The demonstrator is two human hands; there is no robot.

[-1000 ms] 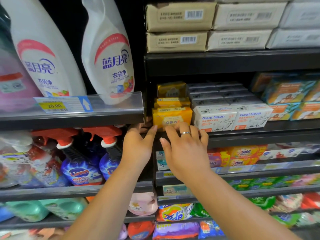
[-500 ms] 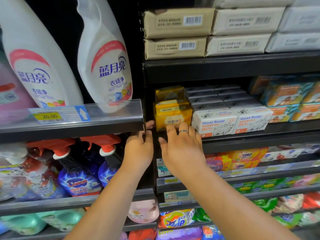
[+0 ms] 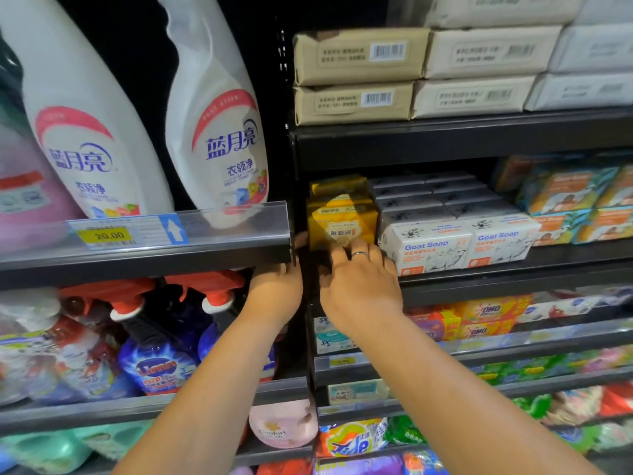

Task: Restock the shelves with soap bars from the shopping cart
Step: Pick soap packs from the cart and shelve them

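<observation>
The shelf edge (image 3: 205, 250) hides most fingers of the left hand (image 3: 278, 290).

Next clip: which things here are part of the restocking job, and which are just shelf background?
In the job:
yellow soap bars
right hand, fingers touching their front
left hand, at their left side
soap shelf

Just standing by:
Goat Soap boxes
detergent bottles
spray bottles
tan boxes
OMO packs

Yellow soap bar (image 3: 340, 222); white goat-soap boxes (image 3: 455, 246).
</observation>
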